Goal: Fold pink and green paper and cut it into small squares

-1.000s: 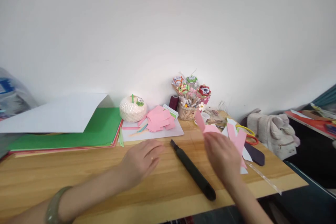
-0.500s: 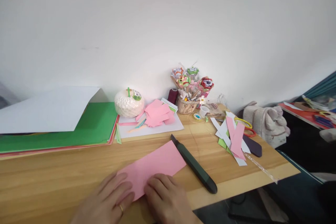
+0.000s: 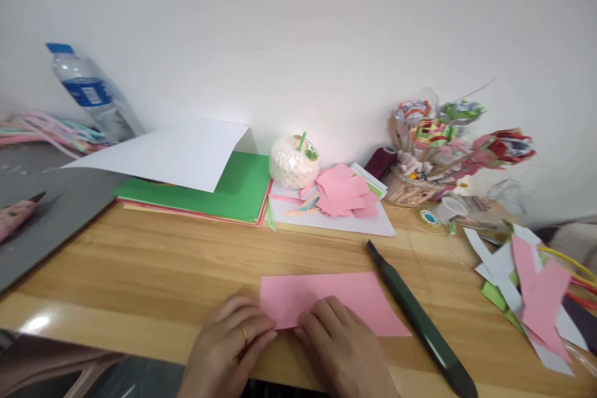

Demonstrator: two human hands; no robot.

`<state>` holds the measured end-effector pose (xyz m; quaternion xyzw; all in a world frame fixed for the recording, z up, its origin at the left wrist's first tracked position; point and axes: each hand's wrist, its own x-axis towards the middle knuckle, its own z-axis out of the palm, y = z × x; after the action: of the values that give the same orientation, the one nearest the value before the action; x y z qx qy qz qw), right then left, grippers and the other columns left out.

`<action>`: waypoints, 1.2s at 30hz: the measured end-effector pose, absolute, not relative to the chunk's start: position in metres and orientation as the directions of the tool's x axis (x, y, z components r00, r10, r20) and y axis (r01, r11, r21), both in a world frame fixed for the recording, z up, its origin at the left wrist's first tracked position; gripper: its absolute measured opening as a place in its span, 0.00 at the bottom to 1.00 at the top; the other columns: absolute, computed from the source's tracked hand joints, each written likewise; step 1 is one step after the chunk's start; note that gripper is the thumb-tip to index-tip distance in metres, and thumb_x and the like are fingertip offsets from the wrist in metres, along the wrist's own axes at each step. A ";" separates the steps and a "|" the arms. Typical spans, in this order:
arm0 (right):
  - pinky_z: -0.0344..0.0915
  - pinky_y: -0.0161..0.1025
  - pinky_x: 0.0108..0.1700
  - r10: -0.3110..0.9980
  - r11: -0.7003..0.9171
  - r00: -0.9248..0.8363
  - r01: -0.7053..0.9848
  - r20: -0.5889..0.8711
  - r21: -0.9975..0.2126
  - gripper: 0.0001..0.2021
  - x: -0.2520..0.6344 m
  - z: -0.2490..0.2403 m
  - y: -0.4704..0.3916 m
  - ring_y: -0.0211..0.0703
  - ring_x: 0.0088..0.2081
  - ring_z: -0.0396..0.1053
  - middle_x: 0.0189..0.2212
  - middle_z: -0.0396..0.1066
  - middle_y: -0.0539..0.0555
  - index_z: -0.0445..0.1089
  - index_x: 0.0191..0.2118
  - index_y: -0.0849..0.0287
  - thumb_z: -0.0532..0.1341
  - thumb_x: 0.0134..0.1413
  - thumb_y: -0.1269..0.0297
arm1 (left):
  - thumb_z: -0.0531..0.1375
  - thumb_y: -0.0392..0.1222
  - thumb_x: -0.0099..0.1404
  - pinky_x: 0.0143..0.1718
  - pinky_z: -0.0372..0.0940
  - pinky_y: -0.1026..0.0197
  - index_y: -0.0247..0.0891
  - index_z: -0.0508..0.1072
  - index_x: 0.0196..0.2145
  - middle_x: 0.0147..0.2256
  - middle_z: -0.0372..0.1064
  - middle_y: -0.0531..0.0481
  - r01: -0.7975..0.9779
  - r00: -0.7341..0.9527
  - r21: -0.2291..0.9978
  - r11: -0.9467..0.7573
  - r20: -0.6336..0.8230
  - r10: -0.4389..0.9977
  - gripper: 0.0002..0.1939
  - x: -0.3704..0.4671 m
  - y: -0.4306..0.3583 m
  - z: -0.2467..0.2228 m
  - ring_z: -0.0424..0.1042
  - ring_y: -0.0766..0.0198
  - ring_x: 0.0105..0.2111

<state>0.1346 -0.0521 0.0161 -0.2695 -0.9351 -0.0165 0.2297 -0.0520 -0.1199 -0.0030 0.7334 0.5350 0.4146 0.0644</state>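
Note:
A pink paper strip (image 3: pixel 336 298) lies across the wooden table near its front edge. My left hand (image 3: pixel 233 342), with a ring on one finger, pinches the strip's lower left corner between thumb and fingers. Bent fingers of my right hand (image 3: pixel 340 342) press on the strip's lower edge, a little to the right of my left hand; its thumb is mostly hidden. Just right of the strip lies a dark green cutter knife (image 3: pixel 420 317), its tip pointing up and left.
Behind are green sheets (image 3: pixel 247 183), a white netted ball (image 3: pixel 293 161), pink paper pieces (image 3: pixel 342 189) and a basket (image 3: pixel 408 189) of paper flowers. Paper offcuts (image 3: pixel 532 292) lie at right. A bottle (image 3: pixel 88 90) leans against the wall at left, behind a grey mat (image 3: pixel 60 199).
The view has swung left, bringing the bottle and grey mat into sight. The pink strip now lies straighter across the view. My left hand has closed on its corner.

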 end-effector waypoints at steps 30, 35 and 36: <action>0.36 0.38 0.21 0.371 0.927 -0.921 0.375 0.122 0.018 0.12 0.091 0.028 -0.014 0.39 0.17 0.60 0.17 0.65 0.46 0.54 0.24 0.54 0.54 0.37 0.79 | 0.50 0.33 0.66 0.37 0.69 0.66 0.36 0.72 0.38 0.30 0.70 0.49 0.933 0.068 0.223 -0.284 0.663 0.745 0.11 -0.058 -0.128 -0.012 0.71 0.65 0.33; 0.39 0.38 0.21 0.375 0.924 -0.917 0.382 0.139 0.028 0.12 0.090 0.027 -0.013 0.40 0.17 0.62 0.18 0.65 0.46 0.53 0.25 0.54 0.52 0.39 0.80 | 0.48 0.34 0.67 0.31 0.69 0.68 0.36 0.73 0.36 0.27 0.69 0.50 0.962 0.090 0.128 -0.240 0.682 0.726 0.14 -0.055 -0.124 -0.006 0.71 0.67 0.29; 0.39 0.38 0.21 0.375 0.923 -0.915 0.383 0.148 0.032 0.12 0.090 0.027 -0.013 0.40 0.17 0.62 0.18 0.65 0.46 0.52 0.25 0.54 0.51 0.39 0.80 | 0.48 0.34 0.67 0.30 0.69 0.68 0.36 0.73 0.36 0.27 0.69 0.50 0.962 0.087 0.133 -0.239 0.680 0.728 0.14 -0.054 -0.123 -0.005 0.71 0.67 0.28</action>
<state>0.0899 -0.0135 0.0271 -0.1939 -0.9781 -0.0301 0.0698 -0.0544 -0.1233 -0.0046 0.7153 0.5907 0.3282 -0.1782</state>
